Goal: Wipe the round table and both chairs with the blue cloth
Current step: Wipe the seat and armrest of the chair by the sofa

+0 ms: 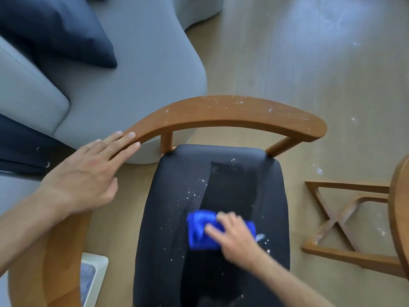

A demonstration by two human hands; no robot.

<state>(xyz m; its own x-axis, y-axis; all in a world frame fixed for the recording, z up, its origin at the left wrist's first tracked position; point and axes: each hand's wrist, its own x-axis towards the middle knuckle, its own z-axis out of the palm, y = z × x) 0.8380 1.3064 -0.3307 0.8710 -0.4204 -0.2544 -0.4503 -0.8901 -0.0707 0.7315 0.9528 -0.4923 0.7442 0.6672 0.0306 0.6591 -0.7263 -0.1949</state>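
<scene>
1. Two hands are at work: our right hand (234, 238) lies with fingers spread, pressing flat on the blue cloth (200, 230), which sits bunched on the near middle of the chair seat (172, 218); our left hand (88, 173) rests open, fingers straight and together, against the left end of the curved wooden backrest (221, 114).
2. We judge the cloth soft, light and limp; it will bunch unless we keep a flat palm on it, so we hold it from above rather than by an edge.
3. We judge the chair stiff and fairly light, likely to slide on the smooth floor (309, 63), hence the steadying hand on the rail.
4. White crumbs speckle the dark fabric seat left of a darker wiped strip, and dot the backrest too; fabric will probably cling to them.
5. A grey sofa (132, 74) with a dark cushion (55, 29) stands far left, the round table (400, 218) edge at right above its crossed wooden base (343, 220), a white bin (93, 278) near left.
</scene>
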